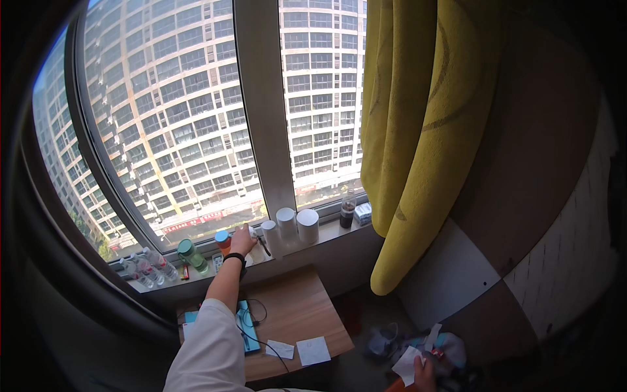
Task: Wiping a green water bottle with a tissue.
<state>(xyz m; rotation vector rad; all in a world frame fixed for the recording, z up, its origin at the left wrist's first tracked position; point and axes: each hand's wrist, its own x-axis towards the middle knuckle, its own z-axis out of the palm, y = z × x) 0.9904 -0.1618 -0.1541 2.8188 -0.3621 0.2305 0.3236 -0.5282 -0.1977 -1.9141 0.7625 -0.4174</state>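
Observation:
My left hand, with a black band at the wrist, reaches out over the windowsill. It is beside an orange container with a blue lid. A whitish item and a dark slender object lie just right of the fingers, which are too small to show whether they grip anything. White cylindrical containers stand further right on the sill. Low at the right, my right hand holds a sheet of white paper.
Left on the sill are clear plastic bottles and a green bottle. A bottle of dark liquid stands near the yellow curtain. Papers, a blue box and a black cable lie on the wooden table.

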